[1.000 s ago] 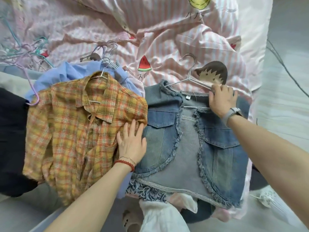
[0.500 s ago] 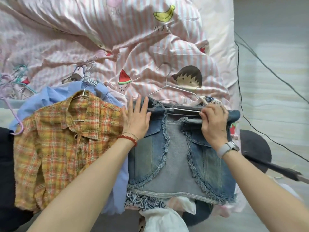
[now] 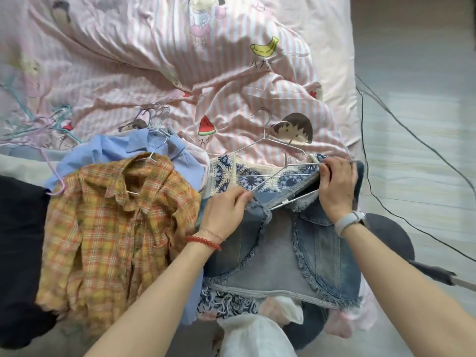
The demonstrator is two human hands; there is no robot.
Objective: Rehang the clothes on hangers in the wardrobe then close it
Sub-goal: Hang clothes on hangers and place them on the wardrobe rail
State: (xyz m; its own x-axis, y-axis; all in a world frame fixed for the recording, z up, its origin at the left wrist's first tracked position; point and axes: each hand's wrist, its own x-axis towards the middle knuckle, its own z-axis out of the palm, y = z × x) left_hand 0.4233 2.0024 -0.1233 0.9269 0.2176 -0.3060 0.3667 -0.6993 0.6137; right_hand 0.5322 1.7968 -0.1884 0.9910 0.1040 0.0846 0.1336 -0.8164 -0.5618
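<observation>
A frayed denim vest (image 3: 273,261) lies at the bed's near edge with a thin wire hanger (image 3: 288,200) tilted across its neck. My left hand (image 3: 225,211) pinches the vest's left shoulder edge by the hanger's lower end. My right hand (image 3: 337,186) grips the hanger's upper end at the vest's right shoulder. Behind the vest shows a blue-and-cream crochet top (image 3: 239,173) with another wire hanger (image 3: 265,137) on it. To the left lies an orange plaid shirt (image 3: 116,228) on a hanger, on top of a light blue shirt (image 3: 116,148).
A pink striped duvet (image 3: 154,60) covers the bed. Several loose coloured hangers (image 3: 38,122) lie at far left and a black garment (image 3: 18,240) at the left edge. A white bag (image 3: 255,336) sits below the vest. Cables (image 3: 412,135) cross the floor at right, beside a dark round seat (image 3: 389,240).
My left hand went from lying flat on the clothes to pinching the vest's shoulder. The vest's neck has come down toward me, uncovering the crochet top. The hanger now sits tilted.
</observation>
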